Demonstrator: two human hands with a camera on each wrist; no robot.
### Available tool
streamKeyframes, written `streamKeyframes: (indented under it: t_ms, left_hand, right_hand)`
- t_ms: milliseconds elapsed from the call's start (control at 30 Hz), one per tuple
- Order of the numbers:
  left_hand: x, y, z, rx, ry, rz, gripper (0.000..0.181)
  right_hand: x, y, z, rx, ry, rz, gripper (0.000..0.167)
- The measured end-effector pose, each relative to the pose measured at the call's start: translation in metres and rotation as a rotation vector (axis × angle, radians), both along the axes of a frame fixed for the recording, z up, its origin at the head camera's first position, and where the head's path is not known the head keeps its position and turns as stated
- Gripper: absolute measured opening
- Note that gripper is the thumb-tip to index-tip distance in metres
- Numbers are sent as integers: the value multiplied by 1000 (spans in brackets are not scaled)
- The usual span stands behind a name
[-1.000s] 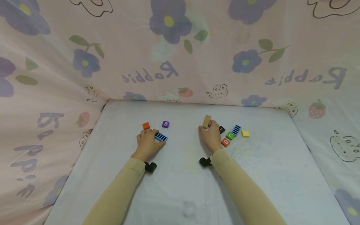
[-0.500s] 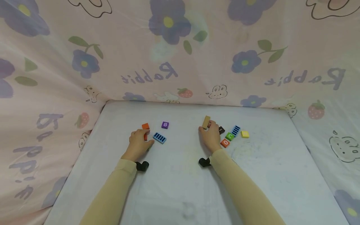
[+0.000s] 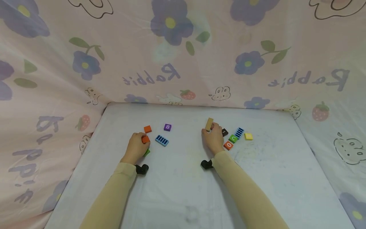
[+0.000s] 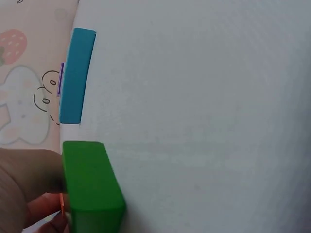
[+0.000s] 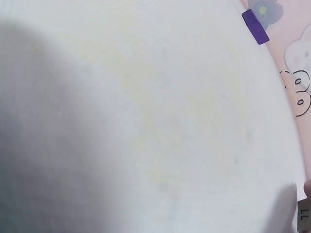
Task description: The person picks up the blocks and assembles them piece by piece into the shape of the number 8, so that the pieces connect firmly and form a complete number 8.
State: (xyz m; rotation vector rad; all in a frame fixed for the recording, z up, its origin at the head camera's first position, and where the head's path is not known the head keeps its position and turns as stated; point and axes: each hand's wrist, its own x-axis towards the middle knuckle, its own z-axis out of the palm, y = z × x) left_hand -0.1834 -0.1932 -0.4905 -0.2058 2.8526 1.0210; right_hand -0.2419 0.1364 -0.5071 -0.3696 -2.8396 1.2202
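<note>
In the head view, the left hand (image 3: 136, 148) has its curled fingers at the left side of an orange block (image 3: 146, 139), with a green block (image 3: 147, 152) just below, by the thumb. The left wrist view shows that green block (image 4: 92, 179) large beside the fingers (image 4: 34, 174). The right hand (image 3: 213, 137) pinches a long tan block (image 3: 209, 124) between thumb and fingers. In the right wrist view only a fingertip and a marked block (image 5: 304, 215) show at the right edge.
A second orange block (image 3: 147, 129), a purple block (image 3: 167, 127) and a blue striped block (image 3: 162, 140) lie near the left hand. Right of the right hand are black (image 3: 225, 132), green (image 3: 233, 138), orange-red (image 3: 228, 145), blue striped (image 3: 239, 133) and yellow (image 3: 248, 136) blocks.
The left hand has moved left, off the blue striped block, to the orange block, bringing the orange and green blocks into view. The right hand has stayed on the tan block.
</note>
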Motion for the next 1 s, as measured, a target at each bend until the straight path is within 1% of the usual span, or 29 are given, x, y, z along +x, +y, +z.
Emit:
streamKeyframes:
  t_ms: [200, 300, 467, 633, 733, 867, 1000]
  left_hand:
    - [1, -1, 0, 12, -12, 13, 40]
    - [2, 0, 2, 10, 2, 8, 40]
    - [6, 10, 8, 9, 60, -33, 43]
    - [8, 24, 13, 45, 111, -81, 42]
    - [10, 32, 15, 62, 110, -101, 40]
    - [14, 43, 16, 74, 85, -126, 40]
    - [16, 52, 16, 66, 94, -157, 37]
  right_hand:
    - [-2, -2, 0, 27, -7, -4, 65]
    - [-4, -3, -1, 51, -14, -9, 66]
    - [-6, -4, -1, 83, -31, -13, 64]
    - [-5, -2, 3, 83, -40, -15, 60]
    - [-3, -1, 4, 71, -43, -4, 59]
    - [-2, 1, 2, 45, -41, 8, 56]
    - [1, 3, 2, 28, -35, 17, 54]
